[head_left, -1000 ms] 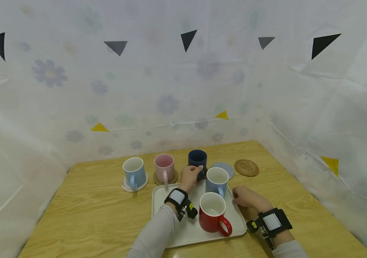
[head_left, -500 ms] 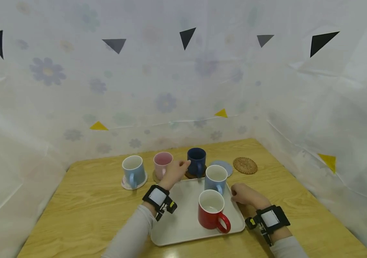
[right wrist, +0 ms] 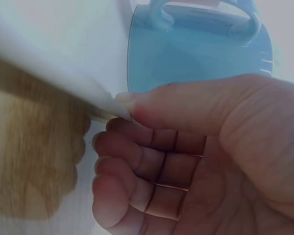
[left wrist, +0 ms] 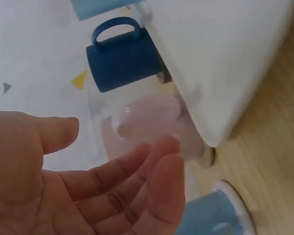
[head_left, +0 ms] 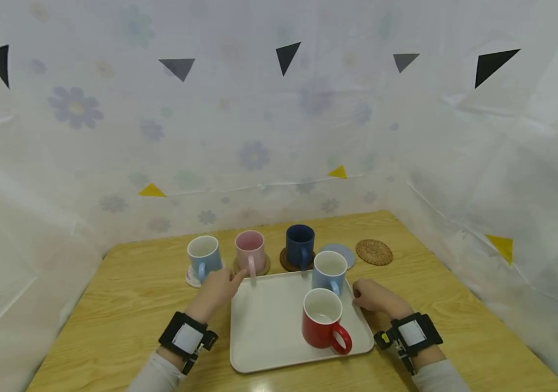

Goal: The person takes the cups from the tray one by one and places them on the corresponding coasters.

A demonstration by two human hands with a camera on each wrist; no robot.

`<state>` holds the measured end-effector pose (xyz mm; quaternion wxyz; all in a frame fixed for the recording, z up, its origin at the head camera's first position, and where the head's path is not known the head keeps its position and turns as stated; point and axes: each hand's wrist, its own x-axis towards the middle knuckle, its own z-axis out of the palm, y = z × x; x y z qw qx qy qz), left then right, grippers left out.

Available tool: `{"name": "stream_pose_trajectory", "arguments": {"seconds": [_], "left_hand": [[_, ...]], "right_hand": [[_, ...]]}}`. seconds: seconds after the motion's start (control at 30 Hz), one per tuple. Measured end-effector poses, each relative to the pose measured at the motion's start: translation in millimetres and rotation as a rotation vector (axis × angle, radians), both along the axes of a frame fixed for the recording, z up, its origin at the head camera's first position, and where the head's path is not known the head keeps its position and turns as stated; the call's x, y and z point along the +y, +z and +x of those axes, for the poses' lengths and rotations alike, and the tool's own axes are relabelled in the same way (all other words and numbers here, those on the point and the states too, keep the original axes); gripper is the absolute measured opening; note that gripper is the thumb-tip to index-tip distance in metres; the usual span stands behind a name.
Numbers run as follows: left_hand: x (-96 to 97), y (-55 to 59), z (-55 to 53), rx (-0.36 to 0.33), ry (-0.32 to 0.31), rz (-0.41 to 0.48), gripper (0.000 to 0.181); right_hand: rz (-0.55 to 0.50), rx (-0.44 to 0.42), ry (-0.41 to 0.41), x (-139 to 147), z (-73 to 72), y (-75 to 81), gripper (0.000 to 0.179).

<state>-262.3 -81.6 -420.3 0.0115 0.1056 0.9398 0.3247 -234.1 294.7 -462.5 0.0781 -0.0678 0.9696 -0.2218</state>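
A white tray (head_left: 264, 332) lies on the table, bearing a red mug (head_left: 314, 329) and a light blue mug (head_left: 321, 280) on its right side. My right hand (head_left: 379, 299) grips the tray's right rim; in the right wrist view the thumb (right wrist: 176, 105) lies on the rim with the fingers curled below it. By the tray's far left corner is my left hand (head_left: 215, 294), holding nothing, its fingers loosely bent in the left wrist view. Behind the tray, a dark blue mug (head_left: 296, 246) and a pink mug (head_left: 243, 255) stand upright on round coasters.
Another light blue mug (head_left: 212, 264) stands on a white coaster (head_left: 192, 279) at the left, partly behind my left hand. A grey-blue coaster (head_left: 343, 253) and a woven coaster (head_left: 374, 252) lie at the back right. A white patterned sheet (head_left: 279, 136) encloses the table.
My left hand has let go of the dark blue mug and moved left and nearer, to the tray's left corner. The right hand has stayed on the tray's rim.
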Motion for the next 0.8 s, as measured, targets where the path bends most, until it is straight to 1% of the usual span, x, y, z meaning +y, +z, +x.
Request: {"name": "stream_pose_trajectory", "arguments": {"seconds": [0.13,0.23,0.37,0.43,0.57,0.7,0.8], "left_hand": [[-13.6,-23.4,7.6,-0.055,0.020,-0.045,0.049],[-18.4,-38.3,9.5,-0.106,0.016,-0.007,0.044],[-21.4,-51.9,11.0,-0.168,0.005,0.099,0.027],[-22.5,-56.0,12.1,-0.194,0.000,0.149,0.019],[-25.1,-59.5,13.3,-0.259,0.002,0.264,0.009],[-28.4,-61.6,12.2,-0.327,0.014,0.366,0.011],[-30.0,-63.0,11.9,-0.349,0.021,0.390,0.013]], "right_hand": [[0.000,0.004,-0.007,-0.4,0.8,0.3,0.017],[0.005,0.003,-0.006,-0.6,1.0,0.2,0.017],[0.011,-0.004,-0.007,-1.3,0.9,-0.1,0.015],[0.013,-0.005,-0.005,-1.4,1.1,-0.3,0.014],[-0.002,0.013,0.010,0.5,1.8,-0.9,0.014],[-0.004,0.053,0.040,5.6,4.3,-3.2,0.015],[-0.015,0.097,0.051,9.5,6.9,-3.2,0.014]]}}
